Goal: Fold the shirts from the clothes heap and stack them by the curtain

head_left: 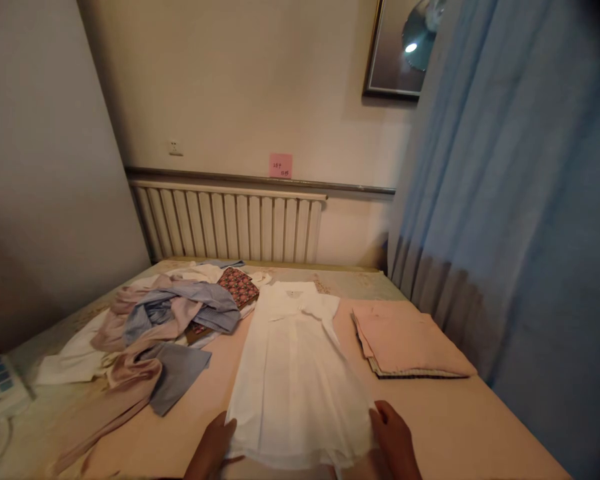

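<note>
A white dress point(295, 360) lies spread out in front of me, its neckline toward the wall and its hem toward me. My left hand point(215, 440) grips the left corner of the hem, fingers closed on the cloth. At the opposite corner, my right hand point(394, 433) pinches the hem in the same way. The short sleeves rest near the far end, and a few folds run down the skirt. Beneath the dress is a pink cloth point(460, 420) covering the near part of the bed.
To the left sits a loose heap of clothes point(170, 313), with a patterned red piece point(239, 288) at its edge. A folded pink stack point(413, 340) lies right. A white device point(3, 390) is far left. Behind are a radiator point(235, 223) and a blue curtain point(495, 167).
</note>
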A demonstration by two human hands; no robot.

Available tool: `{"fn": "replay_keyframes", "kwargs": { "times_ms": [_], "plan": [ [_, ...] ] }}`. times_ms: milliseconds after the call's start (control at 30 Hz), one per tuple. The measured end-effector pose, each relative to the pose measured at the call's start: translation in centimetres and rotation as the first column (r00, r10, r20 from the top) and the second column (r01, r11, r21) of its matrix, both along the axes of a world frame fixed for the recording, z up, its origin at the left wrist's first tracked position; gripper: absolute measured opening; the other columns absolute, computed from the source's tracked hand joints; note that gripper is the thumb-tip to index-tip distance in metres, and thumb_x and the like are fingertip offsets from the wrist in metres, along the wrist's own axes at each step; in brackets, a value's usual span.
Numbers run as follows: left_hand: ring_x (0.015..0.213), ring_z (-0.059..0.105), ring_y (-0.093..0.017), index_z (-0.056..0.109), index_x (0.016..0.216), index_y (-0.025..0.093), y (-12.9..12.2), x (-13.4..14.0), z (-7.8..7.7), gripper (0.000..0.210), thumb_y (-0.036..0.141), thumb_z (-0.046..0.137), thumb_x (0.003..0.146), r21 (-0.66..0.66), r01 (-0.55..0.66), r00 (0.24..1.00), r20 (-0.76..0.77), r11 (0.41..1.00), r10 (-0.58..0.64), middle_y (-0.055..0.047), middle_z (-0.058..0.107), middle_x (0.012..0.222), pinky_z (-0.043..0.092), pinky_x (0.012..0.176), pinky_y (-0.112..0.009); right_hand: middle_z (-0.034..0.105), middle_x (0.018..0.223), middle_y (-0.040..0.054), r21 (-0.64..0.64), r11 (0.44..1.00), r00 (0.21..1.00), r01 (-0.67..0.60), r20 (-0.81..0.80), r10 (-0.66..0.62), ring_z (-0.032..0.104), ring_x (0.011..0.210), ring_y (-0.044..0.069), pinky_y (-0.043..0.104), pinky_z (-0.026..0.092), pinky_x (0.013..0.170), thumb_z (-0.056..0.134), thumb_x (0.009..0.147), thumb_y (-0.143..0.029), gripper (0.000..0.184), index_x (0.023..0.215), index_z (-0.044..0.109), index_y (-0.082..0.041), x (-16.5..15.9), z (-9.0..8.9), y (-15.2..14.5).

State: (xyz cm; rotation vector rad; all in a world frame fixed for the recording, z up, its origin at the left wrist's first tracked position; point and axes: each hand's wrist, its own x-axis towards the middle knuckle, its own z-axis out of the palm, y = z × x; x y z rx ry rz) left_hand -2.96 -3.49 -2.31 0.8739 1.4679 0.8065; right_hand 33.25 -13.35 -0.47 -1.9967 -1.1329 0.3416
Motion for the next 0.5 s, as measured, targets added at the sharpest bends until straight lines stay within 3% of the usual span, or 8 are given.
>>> {"fn": "replay_keyframes", "kwargs": {
  "times_ms": [133, 267, 500],
  "plan": [
    [0.064, 0.067, -0.02, 0.057, 0.108, 0.016, -2.1, 0.3, -1.3, 0.026, 0.02, 0.045, 0.085, -0.028, -0.002, 1.0, -0.015, 1.0, 0.001, -0.003, 0.068, 0.073, 0.057, 0.054, -0.034, 0.063, 0.065, 0.0025, -0.062, 0.998, 1.0, -0.001, 0.0, 0.001, 0.06, 0.065, 0.02, 0.028, 0.042, 0.063, 0.033, 0.072, -0.046, 0.03, 0.065, 0.053, -0.024, 3.8, -0.2, -2.2],
    [0.06, 0.066, -0.021, 0.062, 0.101, 0.014, -3.5, 0.4, -2.4, 0.025, 0.019, 0.054, 0.078, -0.042, 0.039, 0.989, -0.141, 0.998, -0.045, -0.002, 0.066, 0.063, 0.056, 0.054, -0.034, 0.063, 0.065, 0.0019, -0.124, 0.992, 1.0, 0.006, 0.027, -0.003, 0.06, 0.066, 0.02, 0.027, 0.043, 0.063, 0.034, 0.072, -0.043, 0.029, 0.066, 0.055, -0.024, 5.4, -2.0, -3.8],
    [0.067, 0.067, -0.025, 0.065, 0.083, 0.018, -6.2, 0.5, -2.5, 0.021, 0.03, 0.065, 0.066, 0.056, 0.094, 0.976, -0.204, 0.994, -0.081, -0.002, 0.066, 0.06, 0.056, 0.055, -0.036, 0.065, 0.066, 0.0011, -0.16, 0.987, 1.0, -0.009, 0.025, 0.013, 0.062, 0.068, 0.019, 0.025, 0.044, 0.065, 0.038, 0.072, -0.041, 0.027, 0.067, 0.058, -0.024, 7.1, -4.5, -5.7]
  ]
}}
